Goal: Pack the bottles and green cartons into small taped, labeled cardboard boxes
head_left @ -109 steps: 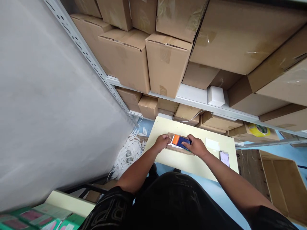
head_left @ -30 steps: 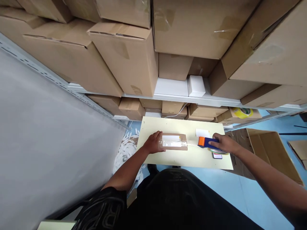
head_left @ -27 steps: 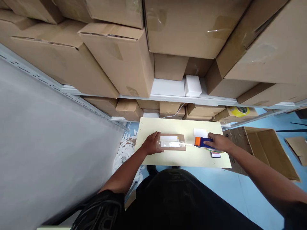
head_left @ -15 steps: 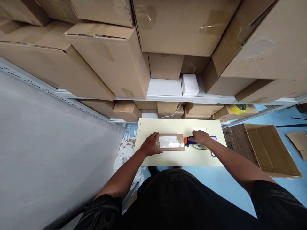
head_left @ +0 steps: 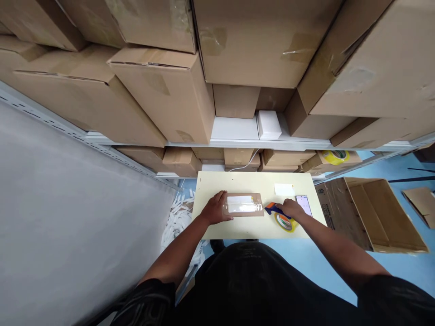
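A flat brown cardboard parcel with a white label and a strip of clear tape lies on a small pale yellow table. My left hand rests on the parcel's left end, fingers curled over its edge. My right hand grips a blue and orange tape dispenser with a yellow-rimmed tape roll, tilted just off the parcel's right end.
A phone and a white card lie on the table's right part. Shelves stacked with cardboard boxes stand behind. An open empty carton sits on the blue floor at right, white scraps at left.
My right hand pulled the dispenser to the right along the parcel, then brought it back close to the parcel's right end and tilted it. My left hand stayed on the parcel.
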{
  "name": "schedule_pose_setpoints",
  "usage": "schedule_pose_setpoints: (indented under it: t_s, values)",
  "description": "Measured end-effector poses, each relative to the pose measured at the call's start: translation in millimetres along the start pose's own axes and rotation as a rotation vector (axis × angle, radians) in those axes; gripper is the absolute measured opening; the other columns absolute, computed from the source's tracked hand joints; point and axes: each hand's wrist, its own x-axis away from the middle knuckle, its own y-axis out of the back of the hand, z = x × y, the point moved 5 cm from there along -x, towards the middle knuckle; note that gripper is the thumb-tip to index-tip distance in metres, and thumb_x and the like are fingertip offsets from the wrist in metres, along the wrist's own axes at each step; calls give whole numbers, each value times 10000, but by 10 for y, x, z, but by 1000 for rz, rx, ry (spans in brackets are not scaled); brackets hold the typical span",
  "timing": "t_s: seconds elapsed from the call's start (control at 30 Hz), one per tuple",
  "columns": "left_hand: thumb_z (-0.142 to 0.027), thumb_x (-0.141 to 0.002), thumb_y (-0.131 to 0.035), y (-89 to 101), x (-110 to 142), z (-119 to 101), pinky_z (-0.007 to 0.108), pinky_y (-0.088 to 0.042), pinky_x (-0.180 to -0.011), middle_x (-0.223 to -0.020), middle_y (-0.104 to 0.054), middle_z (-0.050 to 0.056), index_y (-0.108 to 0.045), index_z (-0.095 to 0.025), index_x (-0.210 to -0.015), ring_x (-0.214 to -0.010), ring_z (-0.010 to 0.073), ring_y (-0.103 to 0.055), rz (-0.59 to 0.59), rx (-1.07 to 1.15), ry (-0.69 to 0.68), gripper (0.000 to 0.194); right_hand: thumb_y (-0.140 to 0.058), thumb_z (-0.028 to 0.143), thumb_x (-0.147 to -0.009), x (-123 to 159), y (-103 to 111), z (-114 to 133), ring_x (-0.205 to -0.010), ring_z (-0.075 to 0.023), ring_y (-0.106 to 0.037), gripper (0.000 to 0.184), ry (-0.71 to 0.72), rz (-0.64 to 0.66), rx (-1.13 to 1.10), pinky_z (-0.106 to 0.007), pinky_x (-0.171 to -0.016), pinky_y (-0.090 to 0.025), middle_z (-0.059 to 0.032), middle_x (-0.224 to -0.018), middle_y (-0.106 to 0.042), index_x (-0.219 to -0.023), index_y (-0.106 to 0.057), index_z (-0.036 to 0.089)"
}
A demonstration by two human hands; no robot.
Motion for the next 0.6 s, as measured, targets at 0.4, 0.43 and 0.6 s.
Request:
schedule_pose_setpoints:
  t_s: [0.4,0.43,0.6]
  values:
    - [-535,-707,-900,-161,302,34,580,-255,-1285,-1745,-135,199,-98,-229,-1684,-1605,413,-170,-186,321,144,1301,-442,261,-992,76,-875,192,-959,-308,-666,314,300,-332,202,-425,-917,-437,-173,-1020,-731,-1218,-624,144]
    - [-505,-783,-844,-205,369,72,571,-280,-1276,-1742,-160,187,-98,-244,-1684,-1600,394,-204,-207,399,183,1199,-456,236,-972,83,-921,202,-1003,-318,-656,321,322,-335,203,-444,-959,-429,-177,-1034,-724,-1227,-630,150]
    - [-312,-980,-513,-463,679,343,537,-371,-1220,-1711,-277,163,-218,-254,-1658,-1538,316,-377,-216,767,408,742,-570,245,-859,332,-930,172,-1298,-406,-502,499,344,-478,27,-545,-1048,-421,-215,-1296,-622,-1351,-592,165]
